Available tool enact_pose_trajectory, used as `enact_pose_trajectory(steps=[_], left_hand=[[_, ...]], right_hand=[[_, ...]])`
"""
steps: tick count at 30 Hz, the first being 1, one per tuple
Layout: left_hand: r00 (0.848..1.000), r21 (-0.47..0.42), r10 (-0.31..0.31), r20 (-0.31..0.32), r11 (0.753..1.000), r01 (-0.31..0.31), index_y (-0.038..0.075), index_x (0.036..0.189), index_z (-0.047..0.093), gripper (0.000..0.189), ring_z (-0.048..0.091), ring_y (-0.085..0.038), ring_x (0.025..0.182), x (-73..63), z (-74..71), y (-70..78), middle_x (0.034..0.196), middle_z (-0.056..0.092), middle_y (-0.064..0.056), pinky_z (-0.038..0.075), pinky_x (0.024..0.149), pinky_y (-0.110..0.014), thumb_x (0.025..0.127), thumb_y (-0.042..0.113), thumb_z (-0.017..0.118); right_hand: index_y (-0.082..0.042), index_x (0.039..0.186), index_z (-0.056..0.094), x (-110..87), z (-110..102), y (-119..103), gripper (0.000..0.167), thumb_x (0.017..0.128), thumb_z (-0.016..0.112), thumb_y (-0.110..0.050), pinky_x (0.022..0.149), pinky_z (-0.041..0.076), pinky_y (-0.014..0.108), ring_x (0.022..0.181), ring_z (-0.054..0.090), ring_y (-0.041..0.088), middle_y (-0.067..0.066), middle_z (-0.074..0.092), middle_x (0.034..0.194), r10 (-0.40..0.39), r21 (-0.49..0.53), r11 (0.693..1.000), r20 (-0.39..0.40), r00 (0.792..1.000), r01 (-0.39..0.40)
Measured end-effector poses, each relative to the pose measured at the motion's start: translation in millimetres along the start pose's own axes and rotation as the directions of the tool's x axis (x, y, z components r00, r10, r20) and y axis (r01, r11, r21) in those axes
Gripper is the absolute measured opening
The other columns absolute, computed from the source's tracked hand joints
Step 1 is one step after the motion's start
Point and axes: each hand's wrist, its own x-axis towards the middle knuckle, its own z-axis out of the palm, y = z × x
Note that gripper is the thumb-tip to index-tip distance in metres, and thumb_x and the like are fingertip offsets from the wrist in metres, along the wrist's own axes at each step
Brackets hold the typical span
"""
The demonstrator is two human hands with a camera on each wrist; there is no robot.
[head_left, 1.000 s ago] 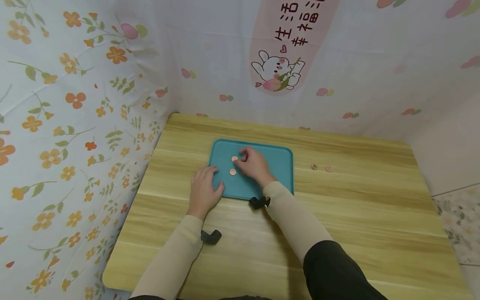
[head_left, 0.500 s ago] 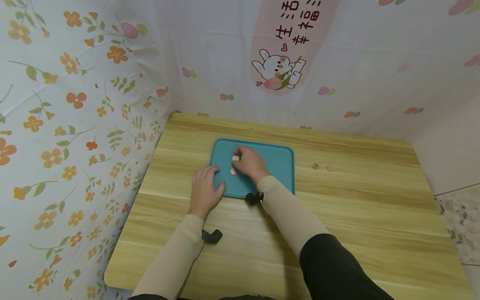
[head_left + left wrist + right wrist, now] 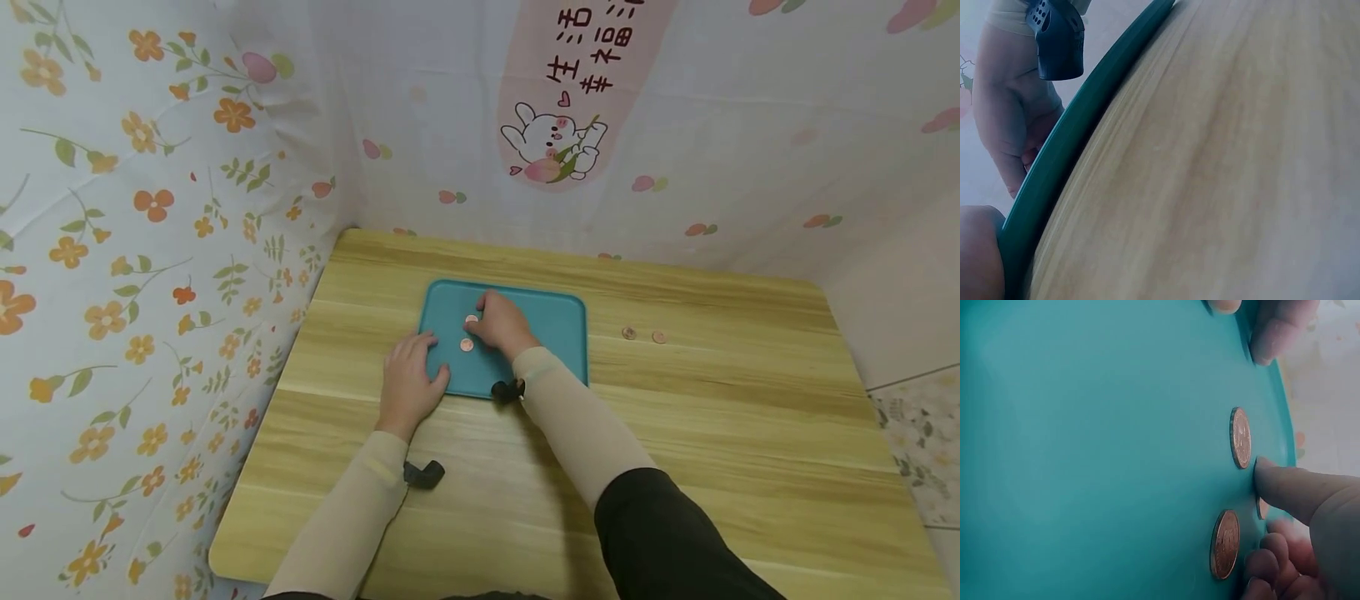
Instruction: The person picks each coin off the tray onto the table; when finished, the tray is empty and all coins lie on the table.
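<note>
On the blue-green tray point(image 3: 555, 333), a copper coin point(image 3: 471, 320) lies at the thumb and forefinger of my right hand point(image 3: 504, 323). The thumb point(image 3: 1285, 485) covers part of this coin in the right wrist view, and the other fingers are curled. A second copper coin point(image 3: 467, 344) lies just nearer me. The right wrist view also has a third coin point(image 3: 1225, 544) beside the curled fingers, which my right hand hides in the head view. My left hand point(image 3: 407, 382) rests at the tray's left near corner, fingers spread over its rim.
Two more coins lie on the wooden table right of the tray, a darker one point(image 3: 628, 333) and a reddish one point(image 3: 658, 337). A flower-print cloth point(image 3: 150, 292) hangs along the left and continues behind the table. Dark wrist cameras sit under both sleeves.
My right hand has shifted slightly left, its thumb and forefinger staying around the same coin. The left hand and the tray keep their places.
</note>
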Motion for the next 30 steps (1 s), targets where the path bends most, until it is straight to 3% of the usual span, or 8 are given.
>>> enact_pose_trajectory(steps=[6, 14, 19, 24, 30], left_hand=[[1.0, 0.001, -0.003, -0.001, 1.0, 0.003, 0.005, 0.133, 0.066, 0.044, 0.049, -0.036, 0.143, 1.1, 0.5, -2.2, 0.147, 0.062, -0.012, 0.039, 0.11, -0.061, 0.095, 0.025, 0.07], [1.0, 0.0, -0.003, -0.003, 1.0, 0.003, 0.005, 0.133, 0.066, 0.043, 0.049, -0.037, 0.142, 1.7, -1.1, -3.4, 0.146, 0.063, -0.013, 0.039, 0.109, -0.06, 0.094, 0.024, 0.07], [1.0, -0.014, 0.004, -0.006, 1.0, -0.004, 0.004, 0.132, 0.066, 0.044, 0.049, -0.038, 0.143, 0.0, -0.1, -1.6, 0.146, 0.063, -0.013, 0.038, 0.11, -0.061, 0.093, 0.023, 0.07], [1.0, -0.016, 0.005, -0.017, 1.0, -0.005, 0.004, 0.131, 0.066, 0.043, 0.05, -0.038, 0.142, -0.3, 0.5, -0.1, 0.145, 0.063, -0.013, 0.038, 0.109, -0.061, 0.092, 0.023, 0.07], [1.0, -0.016, 0.001, -0.03, 1.0, -0.001, 0.005, 0.13, 0.067, 0.042, 0.05, -0.038, 0.142, -0.7, 3.7, -1.6, 0.145, 0.064, -0.013, 0.038, 0.109, -0.062, 0.092, 0.022, 0.071]], right_hand=[[-0.01, 0.115, 0.065, 0.0, 0, -3, 0.024, 0.103, 0.073, -0.029, 0.067, 0.053, 0.04, 0.064, 0.068, 0.023, 0.007, 0.069, 0.095, 0.006, 0.027, 1.0, 0.007, 1.0, -0.006], [-0.01, 0.105, 0.066, 0.3, -2, -7, 0.018, 0.104, 0.072, -0.027, 0.065, 0.053, 0.038, 0.064, 0.067, 0.022, 0.008, 0.07, 0.092, 0.007, 0.012, 1.0, 0.029, 1.0, -0.008], [-0.009, 0.1, 0.059, 1.8, -9, 11, 0.016, 0.104, 0.07, -0.021, 0.065, 0.05, 0.036, 0.066, 0.065, 0.021, 0.007, 0.066, 0.093, -0.079, 0.114, 0.991, 0.014, 0.997, 0.077], [-0.006, 0.101, 0.062, 3.2, -34, 41, 0.016, 0.102, 0.072, -0.018, 0.068, 0.046, 0.036, 0.071, 0.058, 0.021, 0.007, 0.064, 0.086, -0.204, 0.245, 0.944, -0.096, 0.974, 0.222], [-0.002, 0.115, 0.064, -13.8, -77, 77, 0.025, 0.103, 0.071, -0.024, 0.071, 0.05, 0.032, 0.078, 0.062, 0.019, 0.009, 0.067, 0.095, -0.196, 0.371, 0.883, -0.268, 0.943, 0.289]])
